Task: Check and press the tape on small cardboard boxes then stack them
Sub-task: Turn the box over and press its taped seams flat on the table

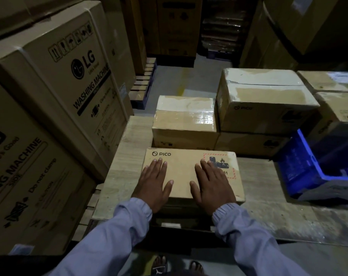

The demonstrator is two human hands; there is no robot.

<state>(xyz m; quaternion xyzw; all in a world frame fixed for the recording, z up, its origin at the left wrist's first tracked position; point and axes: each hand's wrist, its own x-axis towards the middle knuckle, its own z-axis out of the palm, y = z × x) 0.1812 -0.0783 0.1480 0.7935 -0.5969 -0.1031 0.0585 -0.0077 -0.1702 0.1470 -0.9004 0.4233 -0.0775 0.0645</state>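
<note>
A small brown PICO cardboard box (pixel 182 170) lies at the near edge of a low wooden platform (pixel 268 188). Its upward face carries the logo and a red-hatched battery label. My left hand (pixel 154 181) lies flat on the left part of that face, fingers straight. Flat on the right part lies my right hand (pixel 213 182), partly covering the label. Behind it stands a taped box (pixel 186 118). To the right, a larger taped box (pixel 265 98) sits on top of another box (pixel 251 143).
Tall LG washing machine cartons (pixel 55 92) wall off the left side. A blue plastic crate (pixel 320 166) lies tilted on the platform at the right. More small boxes (pixel 336 96) stand at the far right. Grey floor and pallets (pixel 143 82) show beyond.
</note>
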